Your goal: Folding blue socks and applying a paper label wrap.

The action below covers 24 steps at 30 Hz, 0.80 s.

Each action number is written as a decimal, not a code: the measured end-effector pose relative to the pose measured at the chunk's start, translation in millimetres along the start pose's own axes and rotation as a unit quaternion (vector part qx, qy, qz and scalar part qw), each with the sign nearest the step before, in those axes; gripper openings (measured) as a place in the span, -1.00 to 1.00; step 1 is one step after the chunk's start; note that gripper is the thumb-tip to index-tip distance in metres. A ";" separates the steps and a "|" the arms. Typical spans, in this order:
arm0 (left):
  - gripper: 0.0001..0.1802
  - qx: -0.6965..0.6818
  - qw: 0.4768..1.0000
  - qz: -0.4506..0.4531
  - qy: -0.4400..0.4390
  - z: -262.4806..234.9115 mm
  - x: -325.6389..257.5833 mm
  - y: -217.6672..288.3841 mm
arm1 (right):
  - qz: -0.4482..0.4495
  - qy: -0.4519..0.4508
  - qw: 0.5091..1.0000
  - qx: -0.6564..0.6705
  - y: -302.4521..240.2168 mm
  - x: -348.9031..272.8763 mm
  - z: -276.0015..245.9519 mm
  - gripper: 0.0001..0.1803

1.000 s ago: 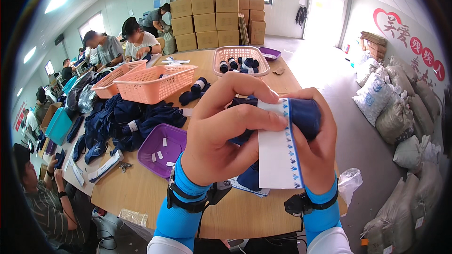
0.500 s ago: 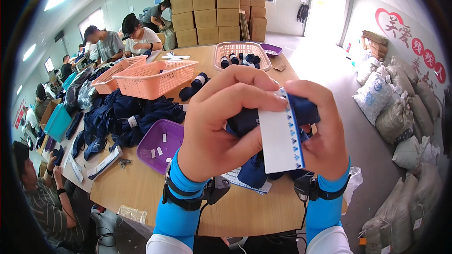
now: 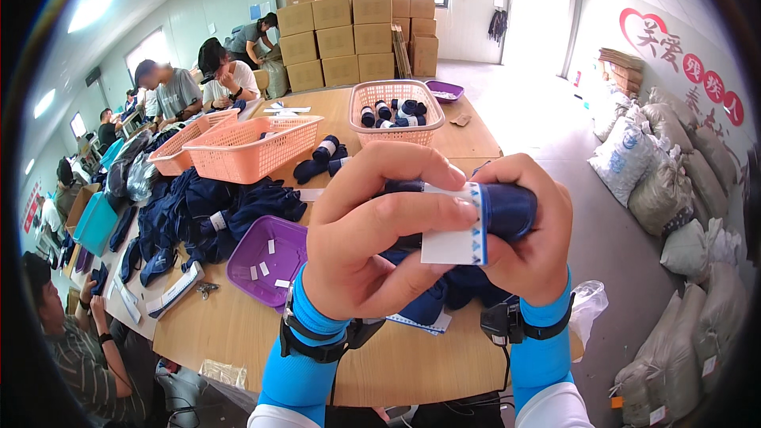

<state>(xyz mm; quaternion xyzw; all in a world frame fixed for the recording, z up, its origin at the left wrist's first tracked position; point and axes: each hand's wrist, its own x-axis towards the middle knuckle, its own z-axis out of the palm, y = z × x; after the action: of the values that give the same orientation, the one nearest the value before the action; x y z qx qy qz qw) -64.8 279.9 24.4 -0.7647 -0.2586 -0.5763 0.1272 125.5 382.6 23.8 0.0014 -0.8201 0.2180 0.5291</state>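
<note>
In front of me, both hands hold a tight roll of navy cloth (image 3: 510, 210). A white paper band (image 3: 452, 242) with a blue patterned edge lies across the roll. My left hand (image 3: 349, 246) is closed around the roll's left part, its fingers pressing the band against the cloth. My right hand (image 3: 543, 250) grips the right end, fingers curled behind and over it. The far side of the roll is hidden. Beneath my hands, more navy cloth pieces (image 3: 424, 307) lie on the table, partly over printed paper strips (image 3: 436, 323).
A purple tray (image 3: 242, 250) with small white tags stands left, beside a navy cloth heap (image 3: 186, 206). Beyond are peach baskets (image 3: 254, 154), another basket (image 3: 396, 136) with banded rolls and a purple bowl (image 3: 444, 89). People sit left; sacks (image 3: 630, 154) line the right.
The paper band hung long below the roll before; now its hanging part is shorter and it lies more around the cloth. Both hands keep their hold and have shifted slightly.
</note>
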 end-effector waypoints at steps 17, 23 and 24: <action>-0.58 -0.079 0.996 0.015 0.033 9.9 -5.0 3.5 | -0.058 -0.053 0.995 -0.054 -23.2 0.3 -13.9 -0.17; -0.56 -0.079 0.996 0.025 0.019 9.2 -4.8 1.4 | -0.052 -0.052 0.996 -0.057 -24.5 0.9 -12.9 -0.21; -0.56 -0.081 0.996 0.030 0.017 9.1 -4.2 1.0 | -0.049 -0.048 0.997 -0.042 -22.0 0.3 -11.3 -0.22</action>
<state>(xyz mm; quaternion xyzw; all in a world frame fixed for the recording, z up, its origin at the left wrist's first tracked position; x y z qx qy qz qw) -57.7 282.5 17.7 -0.7703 -0.1857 -0.6039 0.0864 140.3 366.8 35.7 0.0300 -0.8518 0.1564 0.4991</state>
